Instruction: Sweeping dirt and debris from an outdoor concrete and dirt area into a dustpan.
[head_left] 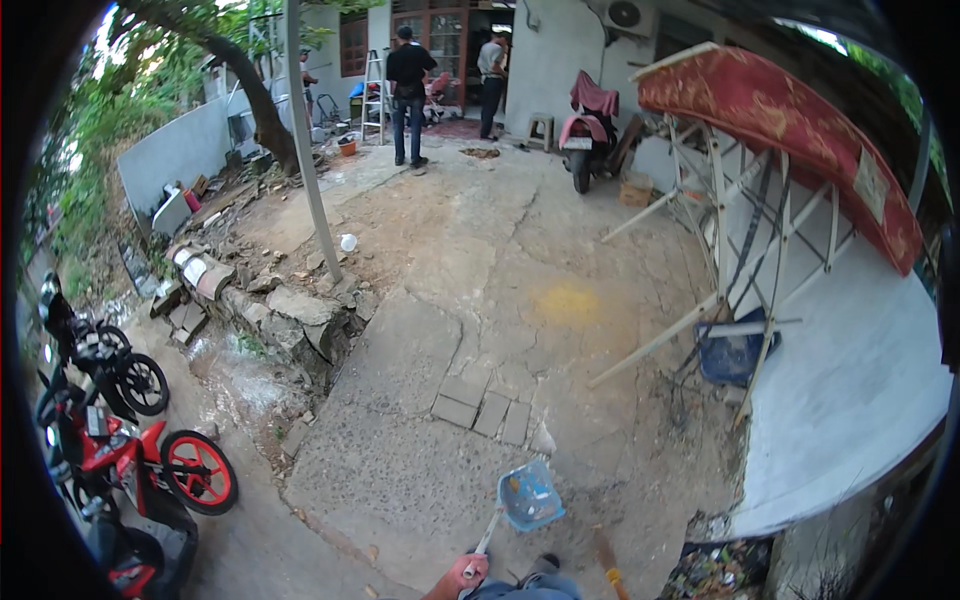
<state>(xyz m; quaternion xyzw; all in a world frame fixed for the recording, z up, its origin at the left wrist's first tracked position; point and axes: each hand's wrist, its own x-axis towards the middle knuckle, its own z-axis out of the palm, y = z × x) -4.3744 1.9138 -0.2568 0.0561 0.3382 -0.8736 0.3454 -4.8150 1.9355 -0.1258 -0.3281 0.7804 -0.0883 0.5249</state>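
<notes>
Left hand (468,570): at the near edge of the concrete yard (400,440), just left of the middle; I see its fingers curled closed around a pale handle (487,535).
Dustpan (530,495): one, blue, at the far end of that handle, a few pale and brownish bits in it; I cannot tell whether it touches the ground.
Right hand: outside my view; I cannot tell how far its fingers are open or what they have hold of.
Yellow-orange stick (617,583): one, at the near edge, right of the dustpan, brown at its far end, partly cut off from my view.
Paving blocks (490,413): grey, a short row beyond the dustpan.
Yellow patch (567,302): on the ground, farther out than the blocks.
Right edge of the yard: I list a red cover (760,110) on a pale frame (718,200); a blue tub (735,350) near the frame's foot; a white wall (850,420) behind.
Near right corner: litter (720,572), mixed.
Left edge: broken stones (305,308); a pale pole (307,150), slightly tilted in my view; a small white object (348,242) near its foot. Beyond that edge, a red motorcycle (125,455) and a dark one (90,350).
Far edge: stepladder (373,97); stool (541,128); scooter (580,155) with a pink cloth (595,95); two people standing, one in a dark top (408,72), one in a pale top (491,62).
</notes>
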